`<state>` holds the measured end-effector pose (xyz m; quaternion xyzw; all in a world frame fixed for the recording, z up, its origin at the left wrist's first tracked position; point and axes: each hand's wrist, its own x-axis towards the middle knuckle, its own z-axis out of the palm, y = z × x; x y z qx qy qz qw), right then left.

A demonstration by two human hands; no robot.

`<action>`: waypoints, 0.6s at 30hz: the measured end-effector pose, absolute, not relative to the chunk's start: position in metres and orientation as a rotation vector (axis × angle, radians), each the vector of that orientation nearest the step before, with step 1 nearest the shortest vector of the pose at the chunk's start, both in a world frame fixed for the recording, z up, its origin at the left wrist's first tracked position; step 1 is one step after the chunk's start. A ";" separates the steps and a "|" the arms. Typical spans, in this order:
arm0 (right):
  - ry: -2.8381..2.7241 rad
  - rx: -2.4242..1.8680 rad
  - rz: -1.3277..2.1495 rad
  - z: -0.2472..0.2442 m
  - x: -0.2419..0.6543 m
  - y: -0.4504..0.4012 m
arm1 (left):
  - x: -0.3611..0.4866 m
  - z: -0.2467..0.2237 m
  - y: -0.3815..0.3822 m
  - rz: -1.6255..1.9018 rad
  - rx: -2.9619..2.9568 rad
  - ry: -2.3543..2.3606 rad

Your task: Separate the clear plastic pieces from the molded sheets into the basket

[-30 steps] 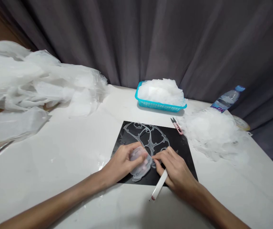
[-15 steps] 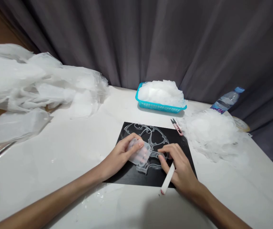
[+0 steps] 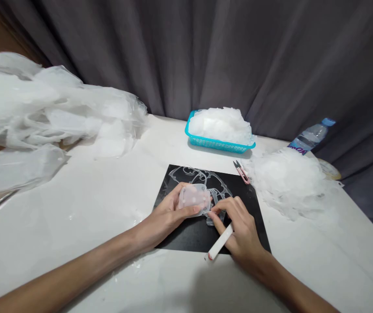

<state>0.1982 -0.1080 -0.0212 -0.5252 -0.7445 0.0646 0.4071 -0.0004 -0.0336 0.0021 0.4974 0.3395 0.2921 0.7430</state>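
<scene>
My left hand (image 3: 169, 213) holds a translucent, rounded plastic piece (image 3: 193, 196) above a black mat (image 3: 186, 237), thumb across its lower edge. At the lower right of the piece, my right hand (image 3: 238, 221) pinches its edge or the thin strip there; the fingertips are too small to tell which. A white pen-like tool (image 3: 219, 244) is tucked in the same hand, its reddish tip pointing down and left. Thin clear plastic outline scraps (image 3: 217, 180) lie on the mat behind the hands, with part of one hanging beside the piece.
Behind the mat stands a blue basket (image 3: 219, 144) heaped with white translucent pieces. Pink-handled snips (image 3: 242, 173) lie beside a pile of clear scraps (image 3: 287, 182) at right, near a water bottle (image 3: 311, 135). Large plastic bags (image 3: 52, 108) fill the left back.
The held piece has turned and shows its face more to the camera. My right hand has moved slightly left, closer to it, and the white tool has swung left with it.
</scene>
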 end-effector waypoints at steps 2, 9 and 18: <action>-1.887 -1.304 0.149 -0.019 0.203 -0.107 | 0.000 -0.001 -0.031 0.662 1.136 0.792; -1.931 -1.339 0.081 -0.019 0.211 -0.108 | 0.000 -0.005 -0.026 0.633 1.132 0.813; -2.099 -1.185 -0.224 -0.015 0.211 -0.108 | 0.001 -0.001 -0.030 0.630 1.075 0.797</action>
